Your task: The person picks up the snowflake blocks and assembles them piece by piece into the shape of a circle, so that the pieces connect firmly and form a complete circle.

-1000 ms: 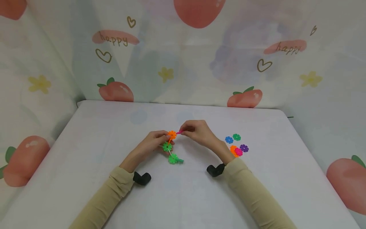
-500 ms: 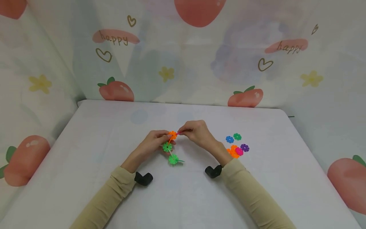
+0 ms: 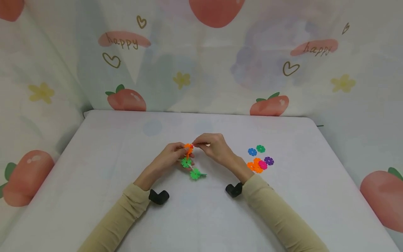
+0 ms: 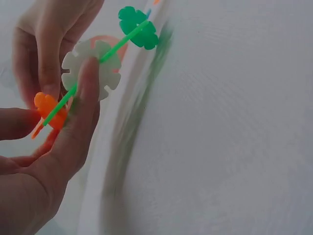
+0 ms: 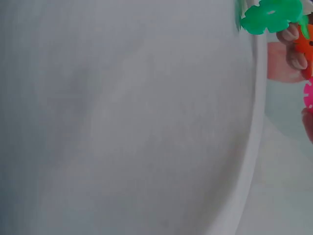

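My left hand (image 3: 165, 159) holds a chain of slotted snowflake discs by its upper end, fingers and thumb around the orange disc (image 3: 189, 149). Below that hang a bright green disc (image 3: 186, 162), then a second green one (image 3: 195, 174). A white disc (image 4: 76, 61) links in between, as the left wrist view shows, and a darker green disc (image 5: 274, 14) ends the chain. Between thumb and fingertips, my right hand (image 3: 214, 145) pinches a pink disc (image 5: 309, 93), mostly hidden, its edge right at the orange disc's rim.
On the white table (image 3: 195, 224), right of my right hand, loose discs lie grouped: blue (image 3: 252, 152), green (image 3: 260, 148), purple (image 3: 269, 161), pink (image 3: 262, 165) and several orange (image 3: 258, 169). A black bent piece sits at each wrist. A patterned cloth wall (image 3: 201, 70) stands behind.
My right hand has moved slightly left, bringing the pink disc up against the orange one. The chain's lower end has swung a little to the right. The loose discs stay put.
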### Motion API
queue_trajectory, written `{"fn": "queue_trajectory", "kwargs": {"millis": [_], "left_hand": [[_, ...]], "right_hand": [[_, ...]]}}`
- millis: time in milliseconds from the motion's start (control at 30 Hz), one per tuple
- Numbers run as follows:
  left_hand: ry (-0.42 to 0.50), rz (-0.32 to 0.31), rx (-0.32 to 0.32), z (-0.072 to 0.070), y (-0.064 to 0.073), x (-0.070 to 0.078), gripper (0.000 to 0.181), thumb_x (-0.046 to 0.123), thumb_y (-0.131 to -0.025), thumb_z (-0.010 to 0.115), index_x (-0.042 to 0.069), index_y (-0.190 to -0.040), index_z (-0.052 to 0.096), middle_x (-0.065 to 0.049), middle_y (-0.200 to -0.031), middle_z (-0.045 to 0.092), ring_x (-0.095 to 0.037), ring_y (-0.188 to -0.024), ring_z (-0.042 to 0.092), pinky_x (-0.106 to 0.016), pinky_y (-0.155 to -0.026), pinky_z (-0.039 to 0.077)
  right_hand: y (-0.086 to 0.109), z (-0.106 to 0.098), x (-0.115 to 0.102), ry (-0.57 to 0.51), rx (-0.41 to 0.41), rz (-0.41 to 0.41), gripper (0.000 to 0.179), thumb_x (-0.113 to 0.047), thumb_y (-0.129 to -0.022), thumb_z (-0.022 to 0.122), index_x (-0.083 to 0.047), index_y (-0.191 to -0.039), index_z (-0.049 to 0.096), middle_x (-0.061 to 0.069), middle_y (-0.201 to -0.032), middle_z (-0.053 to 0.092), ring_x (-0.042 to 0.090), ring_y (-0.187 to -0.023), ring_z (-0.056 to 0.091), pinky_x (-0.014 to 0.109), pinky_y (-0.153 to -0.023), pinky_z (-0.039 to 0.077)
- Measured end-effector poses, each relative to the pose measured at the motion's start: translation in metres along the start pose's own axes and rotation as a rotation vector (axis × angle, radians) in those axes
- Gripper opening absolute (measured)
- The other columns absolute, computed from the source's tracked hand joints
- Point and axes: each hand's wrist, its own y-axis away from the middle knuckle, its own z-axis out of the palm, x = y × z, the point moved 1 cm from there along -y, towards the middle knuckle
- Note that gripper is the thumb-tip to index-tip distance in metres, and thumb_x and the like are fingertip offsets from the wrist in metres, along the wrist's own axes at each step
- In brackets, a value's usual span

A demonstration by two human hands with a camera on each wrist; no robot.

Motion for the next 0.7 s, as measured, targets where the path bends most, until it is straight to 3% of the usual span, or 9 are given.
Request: {"fn": "queue_trajectory", "kwargs": {"millis": [100, 233, 467, 700], "left_hand": [[0.006, -0.019, -0.043, 0.0, 0.0, 0.0, 0.036, 0.018, -0.108, 0.047, -0.008, -0.133, 0.052, -0.025, -0.117, 0.07, -0.022, -0.091, 0.075, -0.03, -0.085, 0.06], [-0.048, -0.035, -0.05, -0.003, 0.0, 0.0, 0.037, 0.018, -0.108, 0.05, -0.008, -0.132, 0.058, -0.022, -0.116, 0.072, -0.018, -0.094, 0.07, -0.027, -0.085, 0.057], [-0.042, -0.063, -0.065, -0.009, 0.003, -0.001, 0.038, 0.011, -0.103, 0.051, -0.004, -0.138, 0.056, -0.019, -0.12, 0.072, -0.017, -0.097, 0.067, -0.027, -0.082, 0.058], [-0.004, -0.051, -0.136, -0.012, 0.005, -0.003, 0.046, 0.011, -0.105, 0.052, -0.004, -0.147, 0.047, -0.023, -0.121, 0.07, -0.019, -0.099, 0.069, -0.029, -0.08, 0.061]], "right_hand": [[0.003, -0.008, 0.003, -0.005, -0.05, 0.056, 0.026, 0.009, -0.087, 0.076, 0.002, -0.112, 0.077, 0.017, -0.107, 0.077, 0.029, -0.096, 0.076, 0.037, -0.084, 0.063], [0.013, -0.025, 0.008, 0.05, -0.096, 0.143, 0.032, 0.007, -0.09, 0.073, 0.0, -0.121, 0.073, 0.018, -0.116, 0.075, 0.031, -0.101, 0.075, 0.04, -0.085, 0.062], [0.042, -0.062, 0.018, 0.118, -0.126, 0.294, 0.028, -0.002, -0.093, 0.074, -0.002, -0.121, 0.073, 0.013, -0.113, 0.076, 0.025, -0.097, 0.072, 0.041, -0.086, 0.061], [0.078, -0.098, 0.032, 0.216, -0.172, 0.423, 0.024, -0.003, -0.094, 0.073, -0.003, -0.118, 0.074, 0.009, -0.105, 0.076, 0.023, -0.091, 0.068, 0.042, -0.083, 0.06]]}}
